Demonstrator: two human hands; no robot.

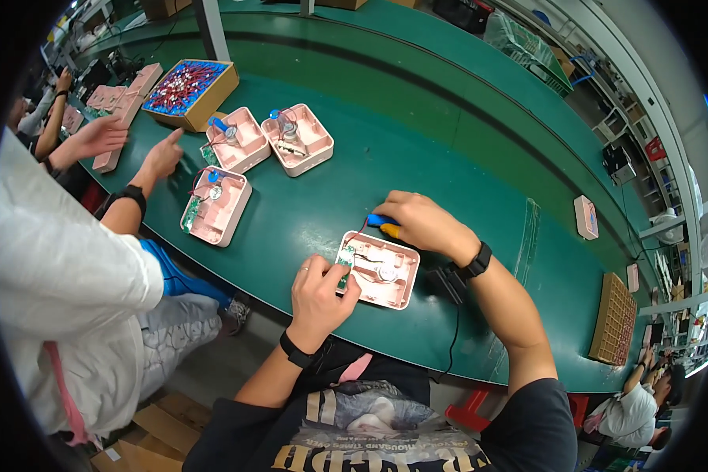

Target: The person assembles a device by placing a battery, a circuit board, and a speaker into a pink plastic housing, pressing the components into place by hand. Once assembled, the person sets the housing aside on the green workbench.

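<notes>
In front of me a pale pink plastic housing (401,293) lies on the green bench, its open side up. A round silver part (385,272) and thin wires show inside it. At the housing's left wall my left hand (322,293) is closed, thumb and fingers pinching a small green circuit board (347,259). Beyond the far edge, my right hand (426,223) grips a blue cylindrical battery (376,221), with wires running toward the board. Something yellow, perhaps a finger cover, shows at a fingertip of this hand. Its other fingers are partly hidden.
Three similar pink housings (219,206) with boards and batteries stand to the left, near a box of blue batteries (189,88). A co-worker's hands (164,155) are beside them. A black device (447,285) with a cable sits by my right wrist. A brown divided tray (612,318) lies far right.
</notes>
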